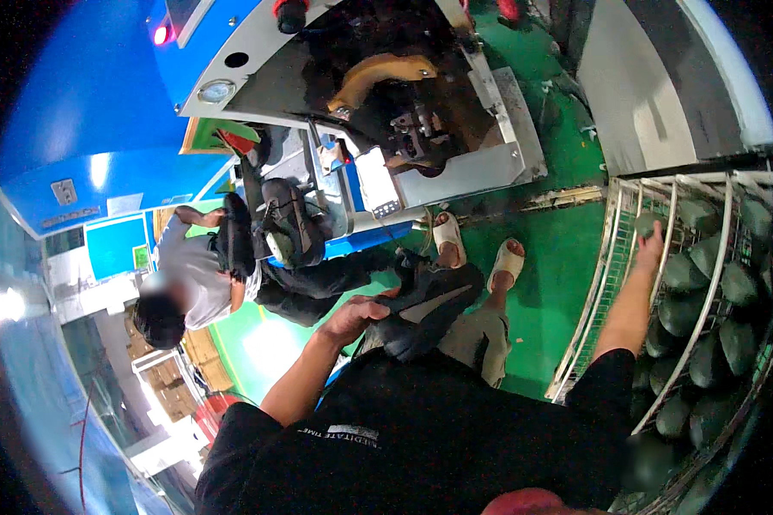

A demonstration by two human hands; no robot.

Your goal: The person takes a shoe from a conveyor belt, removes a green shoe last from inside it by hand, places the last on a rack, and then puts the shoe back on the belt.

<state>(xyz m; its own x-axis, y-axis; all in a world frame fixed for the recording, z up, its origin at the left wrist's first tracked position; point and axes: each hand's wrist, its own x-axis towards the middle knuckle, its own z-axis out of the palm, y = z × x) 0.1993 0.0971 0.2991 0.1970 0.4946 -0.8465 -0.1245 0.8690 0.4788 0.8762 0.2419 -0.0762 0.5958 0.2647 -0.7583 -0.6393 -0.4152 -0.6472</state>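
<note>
My left hand (356, 318) is closed on a dark shoe (434, 311) with a grey side stripe, held in front of my body. Out to the right, my right hand (650, 249) reaches in at the wire rack, its fingers curled around a dark green shoe last (648, 226). Several more green shoe lasts (684, 311) fill the rack (697, 348). Ahead of me, a grey-and-black shoe (289, 221) sits at the machine's left side.
A blue and white machine (481, 167) with a dark open working bay and a pressure gauge (217, 92) stands ahead. At the left, a co-worker (202, 275) in a grey shirt handles a black shoe (233, 236). A white panel (636, 94) rises behind the rack.
</note>
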